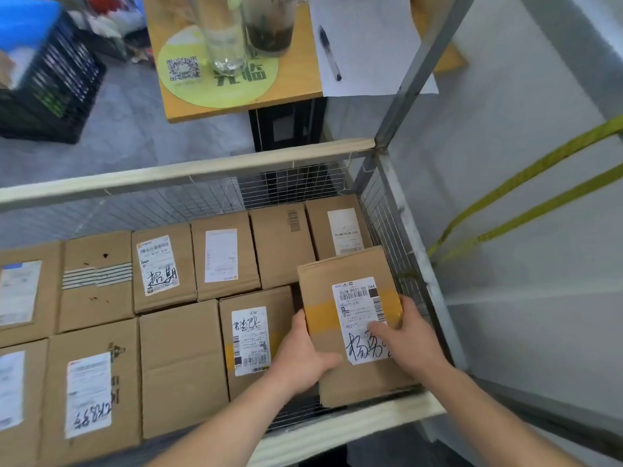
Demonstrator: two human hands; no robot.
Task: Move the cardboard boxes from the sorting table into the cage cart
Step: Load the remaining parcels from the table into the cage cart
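At the near right corner of the cage cart (pixel 188 176), a brown cardboard box (pixel 337 264) is held in both hands. It is crossed by a band of yellow tape (pixel 320 315) and carries a white label (pixel 357 298) with barcodes, printed codes and black handwriting. The left hand (pixel 303 355) is curled round the box's left edge, with the thumb laid on top. The right hand (pixel 409 342) is closed on the right edge, with the thumb laid across the label. The box is kept above the packed boxes (pixel 182 365), just beside the right mesh wall. Two rows of these boxes, most with white labels, are laid flat in the cart. Beyond the far rail, two glasses (pixel 222 38), a sheet of paper (pixel 364 45) and a pen (pixel 330 53) are seen on a wooden table (pixel 293 79).
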